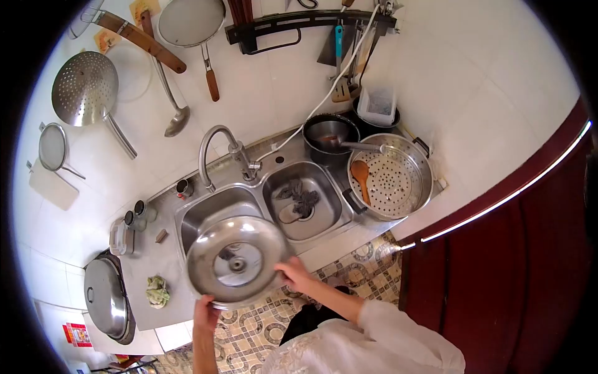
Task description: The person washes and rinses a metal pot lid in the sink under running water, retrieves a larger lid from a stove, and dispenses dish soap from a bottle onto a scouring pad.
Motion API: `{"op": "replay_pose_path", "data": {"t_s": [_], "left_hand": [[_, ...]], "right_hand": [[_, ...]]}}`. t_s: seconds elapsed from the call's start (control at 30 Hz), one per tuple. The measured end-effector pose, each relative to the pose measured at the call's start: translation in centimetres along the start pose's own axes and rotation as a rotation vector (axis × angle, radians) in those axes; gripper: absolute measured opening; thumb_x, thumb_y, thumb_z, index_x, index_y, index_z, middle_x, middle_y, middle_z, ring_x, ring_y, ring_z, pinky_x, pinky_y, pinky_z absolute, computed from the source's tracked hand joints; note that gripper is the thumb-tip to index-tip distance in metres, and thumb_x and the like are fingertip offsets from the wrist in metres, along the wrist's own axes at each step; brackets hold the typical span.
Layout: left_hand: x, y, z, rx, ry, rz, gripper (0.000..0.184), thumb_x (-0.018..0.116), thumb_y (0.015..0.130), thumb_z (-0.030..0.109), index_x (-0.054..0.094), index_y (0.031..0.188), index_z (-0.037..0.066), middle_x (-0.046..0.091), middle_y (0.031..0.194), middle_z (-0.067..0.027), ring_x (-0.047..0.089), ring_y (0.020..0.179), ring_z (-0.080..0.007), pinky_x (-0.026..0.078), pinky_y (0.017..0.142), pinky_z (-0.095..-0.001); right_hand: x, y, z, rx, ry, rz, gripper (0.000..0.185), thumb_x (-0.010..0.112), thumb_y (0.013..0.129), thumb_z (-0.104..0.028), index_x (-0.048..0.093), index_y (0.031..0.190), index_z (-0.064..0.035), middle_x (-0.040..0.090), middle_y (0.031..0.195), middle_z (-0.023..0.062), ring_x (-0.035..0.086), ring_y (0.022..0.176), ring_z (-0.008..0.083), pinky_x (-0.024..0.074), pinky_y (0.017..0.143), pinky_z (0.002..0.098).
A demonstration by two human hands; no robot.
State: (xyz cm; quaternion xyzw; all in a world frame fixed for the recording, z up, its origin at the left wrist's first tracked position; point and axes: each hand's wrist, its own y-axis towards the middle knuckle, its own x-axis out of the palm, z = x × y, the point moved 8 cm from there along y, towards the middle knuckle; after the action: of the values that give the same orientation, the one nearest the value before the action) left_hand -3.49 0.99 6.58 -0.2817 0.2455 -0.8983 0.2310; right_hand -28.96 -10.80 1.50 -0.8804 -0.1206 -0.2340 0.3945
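Observation:
A large round metal lid or basin, with a small knob-like spot at its centre, is held tilted over the left sink bowl. My left hand grips its lower left rim. On its right rim my right hand is closed. The steel faucet arches just behind it. In the right sink bowl lie a dark crumpled cloth and a pale object.
Right of the sink stand a perforated steamer pot with a wooden spoon and a dark pot. Left are jars, a leafy vegetable and a lidded wok. Strainers hang on the wall.

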Motion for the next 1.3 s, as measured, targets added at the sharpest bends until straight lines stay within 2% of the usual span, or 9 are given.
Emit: {"op": "replay_pose_path", "data": {"t_s": [0.2,0.47,0.6,0.67,0.8,0.93,0.97,1.0,1.3], "left_hand": [[20.8,0.2,-5.7,-0.215,0.083,-0.344,0.055,0.060,0.084,0.022,0.034,0.130,0.007,0.054,0.114,-0.0116,0.057,0.099,-0.0232,0.047,0.087,-0.0396],[29.7,7.8,-9.8,-0.140,0.038,-0.314,0.044,0.055,0.084,0.013,0.040,0.124,0.003,0.055,0.108,-0.0143,0.061,0.088,-0.0268,0.053,0.071,-0.0348],[25.6,10.3,-10.0,-0.072,-0.039,-0.034,0.040,0.055,0.083,0.014,0.043,0.121,0.003,0.057,0.105,-0.0130,0.060,0.079,-0.0214,0.052,0.067,-0.0313],[23.3,9.7,-9.9,-0.049,-0.154,0.010,0.038,0.054,0.084,0.016,0.045,0.118,0.003,0.058,0.104,-0.0114,0.057,0.080,-0.0190,0.050,0.069,-0.0299],[16.8,5.3,-8.8,0.100,-0.190,0.270,0.033,0.052,0.085,0.014,0.047,0.116,0.005,0.059,0.100,-0.0087,0.057,0.084,-0.0185,0.049,0.071,-0.0292],[9.0,0.9,-10.6,0.166,-0.336,0.497,0.026,0.051,0.085,0.012,0.051,0.110,0.004,0.059,0.097,-0.0089,0.057,0.083,-0.0187,0.050,0.070,-0.0292],[7.1,-0.3,-10.3,0.196,-0.356,0.560,0.025,0.050,0.086,0.011,0.052,0.109,0.004,0.060,0.096,-0.0087,0.058,0.082,-0.0188,0.050,0.070,-0.0292],[5.8,-1.6,-10.9,0.211,-0.353,0.602,0.023,0.049,0.086,0.010,0.052,0.108,0.003,0.060,0.096,-0.0084,0.058,0.081,-0.0188,0.049,0.070,-0.0293],[-4.7,-7.5,-14.0,0.330,-0.613,0.729,0.021,0.049,0.087,0.017,0.055,0.103,0.005,0.060,0.091,-0.0064,0.057,0.076,-0.0156,0.049,0.066,-0.0276]], "right_hand": [[-18.2,-11.1,-9.9,-0.298,0.149,0.652,0.018,0.060,0.070,-0.006,0.050,0.084,-0.0045,0.049,0.064,0.0026,0.043,0.045,0.0111,0.0262,0.034,0.0257],[-35.6,-17.1,-22.6,-0.795,0.114,0.818,0.022,0.050,0.078,0.000,0.047,0.100,-0.0022,0.047,0.065,0.0006,0.037,0.039,0.0087,0.0263,0.033,0.0252],[-39.7,-13.7,-25.8,-0.856,0.113,0.828,0.034,0.052,0.081,-0.002,0.041,0.113,0.0046,0.053,0.099,0.0138,0.055,0.070,0.0176,0.0464,0.050,0.0323],[-41.4,-12.6,-26.3,-0.942,0.131,1.058,0.022,0.058,0.076,-0.009,0.045,0.092,0.0008,0.051,0.083,0.0080,0.050,0.064,0.0133,0.0414,0.047,0.0280],[-45.1,-6.8,-26.2,-0.724,-0.037,0.820,0.062,0.047,0.089,-0.034,0.023,0.138,-0.0063,0.024,0.141,0.0169,0.024,0.128,0.0337,0.0248,0.102,0.0441],[-49.0,-3.6,-26.1,-0.693,0.229,0.667,0.037,0.046,0.089,-0.020,0.052,0.119,0.0003,0.053,0.118,0.0155,0.056,0.092,0.0253,0.0475,0.074,0.0339],[-48.5,-3.7,-28.4,-0.933,-0.221,0.828,0.029,0.047,0.086,-0.016,0.060,0.104,0.0017,0.060,0.101,0.0196,0.059,0.080,0.0273,0.0487,0.064,0.0313],[-55.6,-0.9,-29.2,-0.957,-0.604,0.939,0.031,0.044,0.088,-0.018,0.058,0.102,0.0051,0.057,0.099,0.0201,0.056,0.081,0.0245,0.0498,0.063,0.0380],[-36.7,0.0,-22.9,-0.660,-0.473,0.853,0.023,0.045,0.085,-0.015,0.056,0.096,0.0024,0.055,0.091,0.0165,0.053,0.074,0.0219,0.0449,0.058,0.0347]]}}
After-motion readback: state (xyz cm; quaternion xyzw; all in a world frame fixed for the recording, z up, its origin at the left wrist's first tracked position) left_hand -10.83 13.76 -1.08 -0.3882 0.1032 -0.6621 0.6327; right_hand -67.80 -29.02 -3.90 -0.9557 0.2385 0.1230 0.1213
